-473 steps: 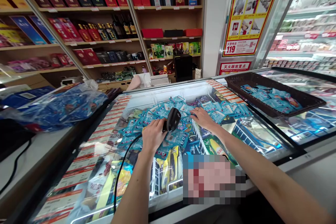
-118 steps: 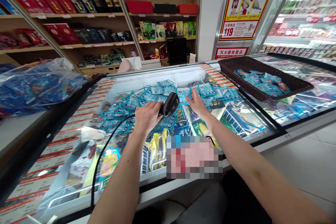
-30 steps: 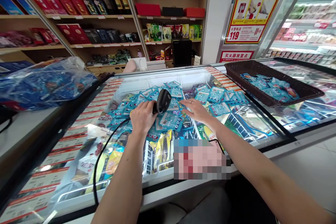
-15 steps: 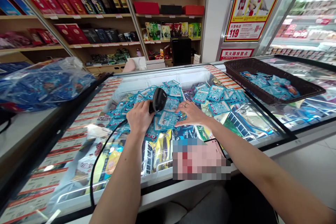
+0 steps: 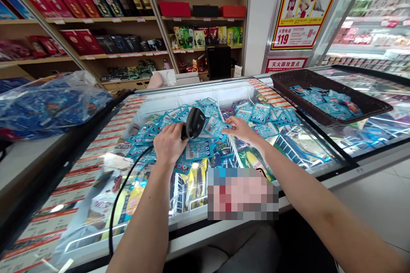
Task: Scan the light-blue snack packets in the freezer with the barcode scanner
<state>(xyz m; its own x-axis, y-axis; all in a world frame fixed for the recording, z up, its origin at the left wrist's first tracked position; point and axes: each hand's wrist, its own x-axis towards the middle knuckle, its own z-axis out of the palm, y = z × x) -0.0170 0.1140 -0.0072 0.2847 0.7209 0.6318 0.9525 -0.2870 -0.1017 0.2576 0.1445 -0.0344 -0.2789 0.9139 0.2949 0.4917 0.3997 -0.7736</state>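
My left hand (image 5: pixel 169 141) is closed round the handle of a black barcode scanner (image 5: pixel 194 123), whose cable runs down along my forearm. To the right of the scanner, my right hand (image 5: pixel 241 130) pinches the edge of a blue packet (image 5: pixel 215 127), with its printed side and barcode facing up. Many more blue packets (image 5: pixel 198 150) lie spread over the freezer's glass top, beneath the scanner and to the left. Another group of blue packets (image 5: pixel 260 113) lies beyond my right hand.
A dark brown basket (image 5: pixel 336 117) with blue packets stands on the right. On the left lies a clear plastic bag (image 5: pixel 54 104) full of blue packets. A blurred-out flat object (image 5: pixel 243 196) rests at the freezer's front edge. Shelves of goods line the back.
My right hand has moved slightly away from me and taken hold of a blue packet, lifting its edge. My left hand keeps the scanner in nearly the same place.
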